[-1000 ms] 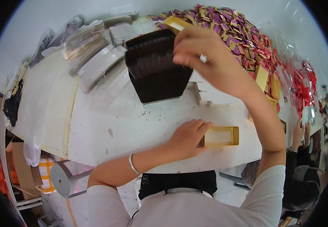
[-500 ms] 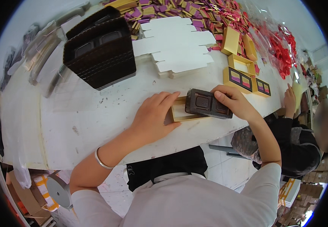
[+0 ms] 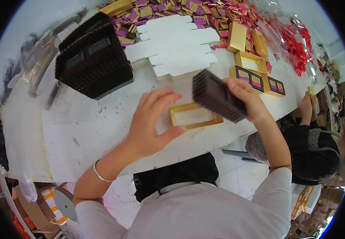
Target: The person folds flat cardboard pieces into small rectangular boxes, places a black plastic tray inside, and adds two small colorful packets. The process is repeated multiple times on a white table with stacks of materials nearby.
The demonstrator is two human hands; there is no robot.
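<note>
**Tray stack lifted over the open gold box**

The right hand [image 3: 248, 101] grips a stack of dark plastic trays [image 3: 217, 96], tilted just above the empty gold box [image 3: 194, 116] at the desk's [image 3: 81, 131] near edge. The left hand [image 3: 150, 121] hovers left of the box, fingers [image 3: 162, 97] spread wide, holding nothing. Judging by this, a tray is about to be peeled off; it must sit square inside the box.

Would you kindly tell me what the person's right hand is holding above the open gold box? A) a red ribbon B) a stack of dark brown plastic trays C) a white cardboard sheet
B: the right hand grips a stack of dark brown plastic trays, tilted above the shallow open gold box.
</note>
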